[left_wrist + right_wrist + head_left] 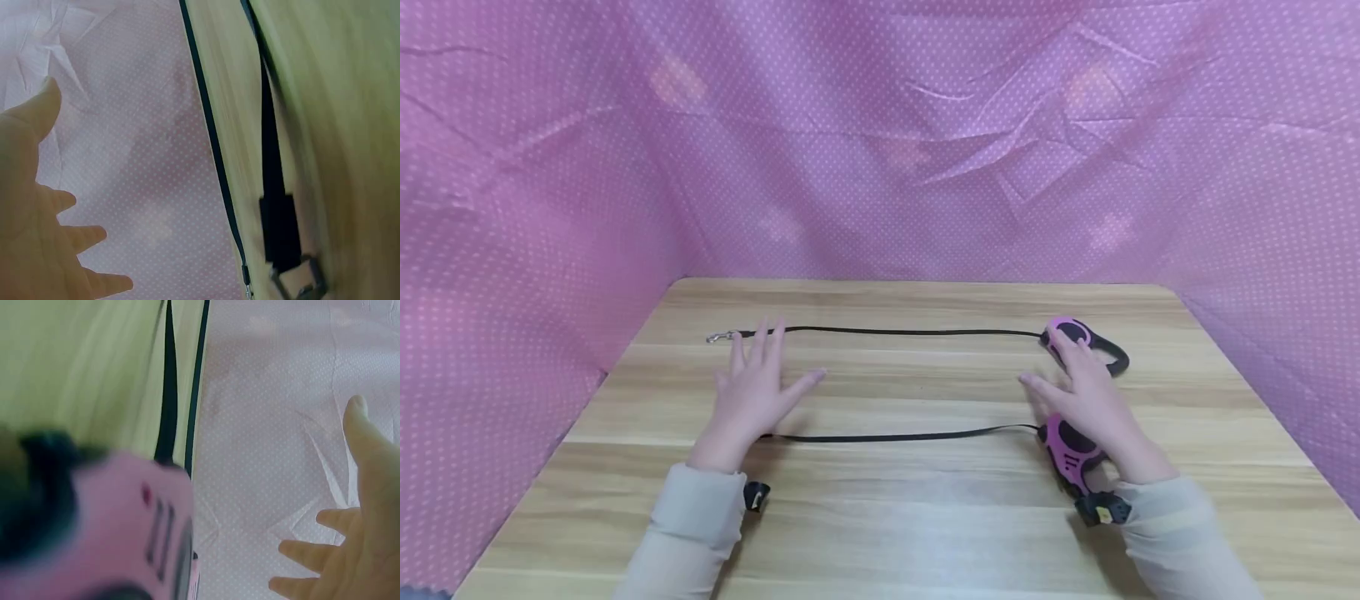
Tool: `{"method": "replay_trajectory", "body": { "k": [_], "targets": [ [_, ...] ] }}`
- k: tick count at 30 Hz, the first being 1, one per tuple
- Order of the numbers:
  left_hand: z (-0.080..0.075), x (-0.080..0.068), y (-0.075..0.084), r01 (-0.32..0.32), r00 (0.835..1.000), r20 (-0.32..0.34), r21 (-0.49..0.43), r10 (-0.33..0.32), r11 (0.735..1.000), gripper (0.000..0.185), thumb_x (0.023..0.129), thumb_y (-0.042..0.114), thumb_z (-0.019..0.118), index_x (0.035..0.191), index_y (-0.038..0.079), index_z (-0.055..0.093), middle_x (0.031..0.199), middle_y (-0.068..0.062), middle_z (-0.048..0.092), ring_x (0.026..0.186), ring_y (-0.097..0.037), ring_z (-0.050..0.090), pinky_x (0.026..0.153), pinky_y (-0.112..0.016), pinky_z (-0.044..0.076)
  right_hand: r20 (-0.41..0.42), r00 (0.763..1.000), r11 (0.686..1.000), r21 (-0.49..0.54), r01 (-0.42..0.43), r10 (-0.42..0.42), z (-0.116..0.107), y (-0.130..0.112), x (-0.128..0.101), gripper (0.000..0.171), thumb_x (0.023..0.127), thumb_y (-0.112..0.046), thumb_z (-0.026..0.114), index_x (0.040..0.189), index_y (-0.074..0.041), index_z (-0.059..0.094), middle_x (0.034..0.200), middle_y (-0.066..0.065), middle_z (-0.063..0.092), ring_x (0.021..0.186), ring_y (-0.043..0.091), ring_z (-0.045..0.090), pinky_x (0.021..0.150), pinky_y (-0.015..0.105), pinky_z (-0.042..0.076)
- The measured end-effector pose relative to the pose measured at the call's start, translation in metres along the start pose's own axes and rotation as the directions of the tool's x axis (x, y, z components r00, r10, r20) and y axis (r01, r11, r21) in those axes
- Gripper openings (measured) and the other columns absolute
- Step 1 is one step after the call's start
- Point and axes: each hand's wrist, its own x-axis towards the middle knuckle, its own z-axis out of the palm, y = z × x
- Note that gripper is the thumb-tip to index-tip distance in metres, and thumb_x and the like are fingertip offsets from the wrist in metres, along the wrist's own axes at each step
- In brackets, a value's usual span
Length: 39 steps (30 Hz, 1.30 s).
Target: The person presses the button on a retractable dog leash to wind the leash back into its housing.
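Pink leashes (1070, 454) lie stretched across my desk (895, 517); left hand (752, 392) and right hand (1086, 396) hover spread, gripping nothing; both remain unretracted.

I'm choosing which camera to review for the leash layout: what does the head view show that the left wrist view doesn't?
Only the head view shows both pink retractable leash housings, the far one and the near one, the right hand open between them, and the whole wooden table.

Only the left wrist view shows a close, blurred look at a metal buckle at the end of a black strap.

Both show the left hand open with fingers spread, holding nothing, black leash straps stretched along the table, and the pink dotted cloth behind.
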Motion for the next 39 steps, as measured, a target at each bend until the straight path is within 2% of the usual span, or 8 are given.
{"method": "replay_trajectory", "body": {
  "k": [2, 5, 11, 16, 23, 28, 37, 39],
  "targets": [
    [-0.004, 0.003, -0.003, 0.001, 1.000, 0.008, -0.030, -0.001, 1.000, 0.102, 0.088, 0.079, 0.041, 0.160, 0.021, -0.005, 0.167, -0.012, -0.003, 0.148, -0.052, -0.006, 0.103, -0.083, 0.008, 0.002, 1.000, 0.998, 0.063, 0.010, -0.010, -0.004, 0.003, 0.002, 0.089, 0.095, -0.043, 0.063, 0.157, -0.002, 0.014, 0.158, 0.033, 0.021, 0.144, 0.056, 0.017, 0.111, 0.073, 0.016],
    [-0.009, 0.007, -0.008, -0.002, 1.000, 0.010, -0.067, 0.002, 0.998, 0.102, 0.090, 0.075, 0.044, 0.160, 0.019, -0.005, 0.167, -0.013, 0.001, 0.148, -0.053, -0.002, 0.107, -0.080, 0.010, 0.026, 1.000, 0.992, 0.126, -0.004, 0.000, -0.010, 0.006, 0.006, 0.085, 0.097, -0.038, 0.062, 0.156, 0.001, 0.016, 0.156, 0.036, 0.021, 0.143, 0.056, 0.020, 0.112, 0.071, 0.018],
    [-0.019, 0.011, -0.017, -0.004, 1.000, 0.009, -0.100, 0.005, 0.995, 0.103, 0.091, 0.075, 0.044, 0.160, 0.014, -0.002, 0.167, -0.014, 0.007, 0.147, -0.054, 0.008, 0.108, -0.076, 0.017, 0.078, 0.995, 0.990, 0.126, -0.064, 0.055, -0.020, 0.010, 0.011, 0.078, 0.100, -0.041, 0.056, 0.153, 0.004, 0.023, 0.155, 0.034, 0.026, 0.140, 0.057, 0.024, 0.110, 0.071, 0.023],
    [-0.023, 0.013, -0.019, -0.008, 1.000, 0.005, -0.123, 0.008, 0.992, 0.099, 0.093, 0.069, 0.047, 0.160, 0.013, 0.000, 0.166, -0.015, 0.010, 0.147, -0.052, 0.013, 0.112, -0.072, 0.018, 0.122, 0.988, 0.982, 0.156, -0.110, 0.091, -0.024, 0.016, 0.013, 0.073, 0.102, -0.043, 0.051, 0.155, -0.001, 0.023, 0.155, 0.030, 0.030, 0.139, 0.059, 0.025, 0.107, 0.074, 0.024],
    [-0.026, 0.019, -0.022, 0.000, 0.999, -0.039, -0.167, -0.006, 0.986, 0.085, 0.097, 0.062, 0.047, 0.158, 0.010, 0.017, 0.163, -0.020, 0.022, 0.145, -0.050, 0.020, 0.113, -0.069, 0.023, 0.145, 0.986, 0.962, 0.250, -0.111, 0.076, -0.029, 0.025, 0.020, 0.069, 0.105, -0.038, 0.045, 0.154, 0.004, 0.021, 0.150, 0.035, 0.034, 0.138, 0.054, 0.031, 0.107, 0.069, 0.029],
    [-0.028, 0.022, -0.027, 0.009, 0.998, -0.058, -0.190, -0.020, 0.982, 0.083, 0.097, 0.064, 0.044, 0.156, 0.009, 0.023, 0.161, -0.020, 0.026, 0.145, -0.047, 0.023, 0.113, -0.068, 0.024, 0.190, 0.975, 0.941, 0.295, -0.164, 0.111, -0.033, 0.031, 0.022, 0.069, 0.106, -0.040, 0.040, 0.153, 0.005, 0.018, 0.150, 0.039, 0.030, 0.138, 0.056, 0.030, 0.109, 0.069, 0.029],
    [-0.027, 0.026, -0.033, 0.011, 0.998, -0.053, -0.241, -0.024, 0.970, 0.082, 0.097, 0.066, 0.041, 0.151, 0.006, 0.034, 0.153, -0.019, 0.041, 0.143, -0.043, 0.031, 0.115, -0.063, 0.024, 0.193, 0.966, 0.918, 0.327, -0.226, 0.169, -0.036, 0.044, 0.030, 0.071, 0.107, -0.044, 0.032, 0.151, 0.011, 0.019, 0.147, 0.040, 0.033, 0.135, 0.053, 0.035, 0.110, 0.064, 0.030],
    [-0.027, 0.027, -0.035, 0.021, 0.998, -0.045, -0.263, -0.034, 0.965, 0.079, 0.097, 0.065, 0.042, 0.150, 0.007, 0.036, 0.151, -0.018, 0.043, 0.141, -0.042, 0.035, 0.114, -0.062, 0.028, 0.208, 0.963, 0.913, 0.335, -0.234, 0.170, -0.036, 0.048, 0.032, 0.072, 0.107, -0.045, 0.028, 0.150, 0.012, 0.019, 0.147, 0.040, 0.035, 0.134, 0.051, 0.035, 0.110, 0.062, 0.031]
  ]
}}
